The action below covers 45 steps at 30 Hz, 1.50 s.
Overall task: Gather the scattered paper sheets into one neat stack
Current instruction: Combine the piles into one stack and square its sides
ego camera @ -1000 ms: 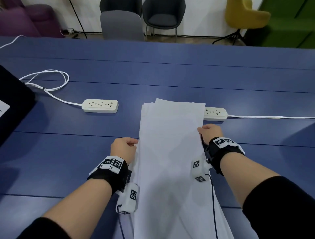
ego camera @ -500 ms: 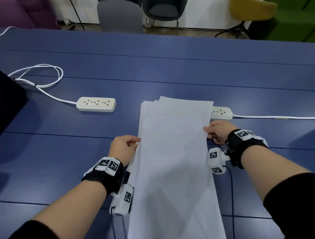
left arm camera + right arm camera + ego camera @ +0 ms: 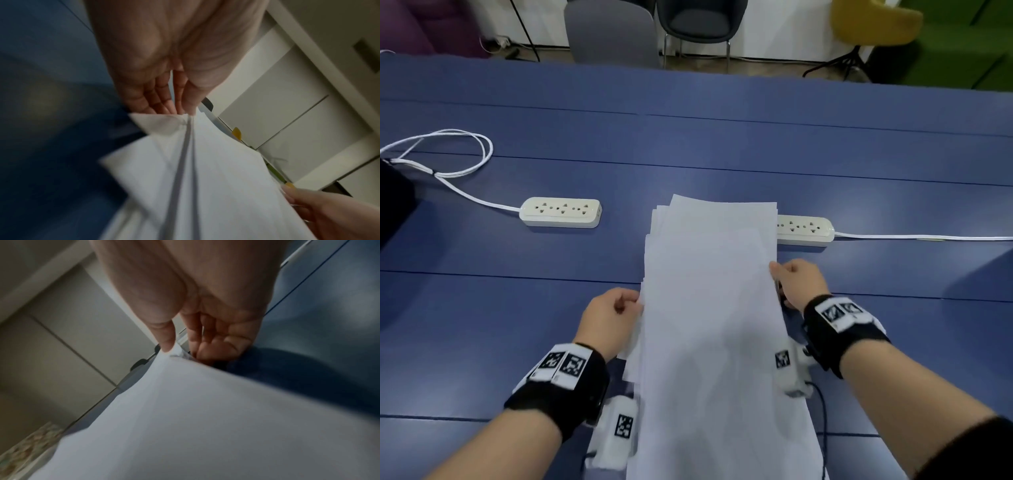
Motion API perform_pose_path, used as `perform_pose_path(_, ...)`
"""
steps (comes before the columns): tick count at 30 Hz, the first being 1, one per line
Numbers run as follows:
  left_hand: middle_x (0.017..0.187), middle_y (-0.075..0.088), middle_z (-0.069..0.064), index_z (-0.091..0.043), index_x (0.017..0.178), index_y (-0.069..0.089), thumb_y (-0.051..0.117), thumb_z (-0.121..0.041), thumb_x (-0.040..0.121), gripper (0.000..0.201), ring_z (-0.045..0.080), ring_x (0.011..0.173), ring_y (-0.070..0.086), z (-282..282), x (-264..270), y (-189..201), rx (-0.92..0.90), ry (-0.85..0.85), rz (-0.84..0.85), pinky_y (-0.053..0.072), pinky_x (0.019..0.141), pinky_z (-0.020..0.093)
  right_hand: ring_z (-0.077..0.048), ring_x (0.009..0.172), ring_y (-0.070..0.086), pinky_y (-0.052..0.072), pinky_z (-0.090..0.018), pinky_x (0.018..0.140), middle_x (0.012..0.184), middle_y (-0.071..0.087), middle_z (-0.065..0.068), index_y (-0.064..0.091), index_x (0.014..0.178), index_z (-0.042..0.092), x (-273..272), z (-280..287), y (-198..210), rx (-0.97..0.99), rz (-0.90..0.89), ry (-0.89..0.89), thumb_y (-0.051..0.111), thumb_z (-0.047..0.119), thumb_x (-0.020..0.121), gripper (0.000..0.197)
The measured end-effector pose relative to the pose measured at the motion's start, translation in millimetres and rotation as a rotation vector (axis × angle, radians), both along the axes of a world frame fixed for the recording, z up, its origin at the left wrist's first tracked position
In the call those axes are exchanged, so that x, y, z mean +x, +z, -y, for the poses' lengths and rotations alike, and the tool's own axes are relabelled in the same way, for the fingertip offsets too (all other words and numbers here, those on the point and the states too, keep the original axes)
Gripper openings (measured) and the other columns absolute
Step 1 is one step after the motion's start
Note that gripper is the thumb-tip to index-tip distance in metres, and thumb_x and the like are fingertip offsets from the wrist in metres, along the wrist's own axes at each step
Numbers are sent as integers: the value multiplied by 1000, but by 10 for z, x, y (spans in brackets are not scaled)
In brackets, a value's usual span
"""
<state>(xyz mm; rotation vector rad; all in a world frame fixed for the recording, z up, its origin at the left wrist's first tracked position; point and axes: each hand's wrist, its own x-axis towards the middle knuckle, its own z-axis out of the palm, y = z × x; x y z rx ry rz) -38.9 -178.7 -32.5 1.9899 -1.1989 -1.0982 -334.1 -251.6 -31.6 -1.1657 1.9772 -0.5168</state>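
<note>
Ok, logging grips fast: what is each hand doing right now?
Left hand: pinches the paper stack's left edge.
Right hand: pinches its right edge.

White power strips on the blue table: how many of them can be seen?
2. One white power strip lies left of the white paper stack, fully in view. The other white power strip lies right of the stack, its left end hidden behind the sheets. None other shows.

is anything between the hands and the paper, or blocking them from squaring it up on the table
Nothing visible does. The left hand and right hand already pinch the side edges of the paper stack. The nearest item, the right power strip, lies on the blue table beside the stack's far right corner, which hides its left end.
</note>
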Motion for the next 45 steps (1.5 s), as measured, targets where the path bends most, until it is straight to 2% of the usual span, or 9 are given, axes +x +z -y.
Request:
perform_pose_path(9, 70, 64, 3, -12, 76, 68, 75, -16, 78, 8, 19, 63, 55, -373, 143, -112, 47, 75, -13, 46, 67, 28, -22, 77, 57, 46, -32, 66, 82, 60, -1, 57, 89, 16, -19, -1282, -2, -1, 49, 28, 58, 19, 86, 3)
perform_pose_path(16, 69, 71, 4, -19, 61, 68, 71, -17, 73, 12, 30, 70, 67, -556, -11, -152, 57, 125, -62, 59, 80, 45, -24, 106, 59, 49, -38, 92, 122, 56, -8, 51, 127, 9, 148, -1523, -242, -83, 185, -212, 53, 9, 84, 44)
perform_pose_path(18, 70, 70, 4, -22, 65, 66, 67, -13, 78, 16, 29, 70, 69, -629, 28, -121, 40, 158, -79, 59, 82, 47, -21, 92, 51, 45, -30, 72, 102, 50, -1, 58, 101, 23, 136, -1585, -204, -80, 212, -210, 55, 16, 78, 24)
perform_pose_path(21, 76, 71, 1, -29, 73, 67, 65, -20, 82, 13, 29, 79, 70, -791, 63, -94, 45, 87, -77, 57, 86, 47, -20, 79, 34, 26, -28, 55, 86, 36, -2, 30, 61, 32, 127, -1750, -189, 42, 100, -122, 50, 24, 67, 23)
perform_pose_path(24, 86, 73, 0, -19, 85, 70, 53, -42, 75, 31, 27, 81, 66, -951, -26, -24, 80, -165, -69, 55, 86, 43, -24, 74, 43, 37, -31, 63, 92, 48, -12, 44, 66, 19, 185, -1917, -125, 96, 48, -51, 50, 22, 69, 8)
perform_pose_path(27, 81, 59, 7, 2, 94, 59, 48, -40, 83, 45, 20, 72, 49, -1023, -78, 88, 82, -211, -65, 44, 71, 34, -21, 65, 34, 27, -28, 54, 83, 39, -8, 34, 60, 17, 187, -2007, -28, 86, 32, -3, 51, 13, 75, 23)
perform_pose_path(33, 109, 68, 11, -11, 115, 59, 49, -20, 91, 27, 34, 103, 65, -1241, -69, 118, 203, -263, -99, 52, 93, 49, -24, 70, 51, 41, -28, 62, 99, 58, -13, 56, 88, 7, 155, -2223, 49, 165, -53, 113, 49, 15, 80, 13)
perform_pose_path(38, 89, 63, 2, -10, 121, 57, 56, -10, 87, 34, 27, 91, 62, -1335, -93, 78, 124, -145, -40, 52, 89, 43, -23, 67, 45, 38, -29, 61, 110, 47, -11, 47, 77, 9, 203, -2331, 90, 187, -158, 107, 46, 14, 84, 10)
perform_pose_path(45, 103, 68, 7, -7, 105, 60, 59, -13, 81, 25, 24, 88, 62, -1376, -273, 119, 97, -178, 80, 46, 71, 28, -26, 76, 43, 41, -32, 69, 116, 42, -11, 33, 66, 18, 250, -2386, 94, 216, -202, 109, 45, 16, 86, 23)
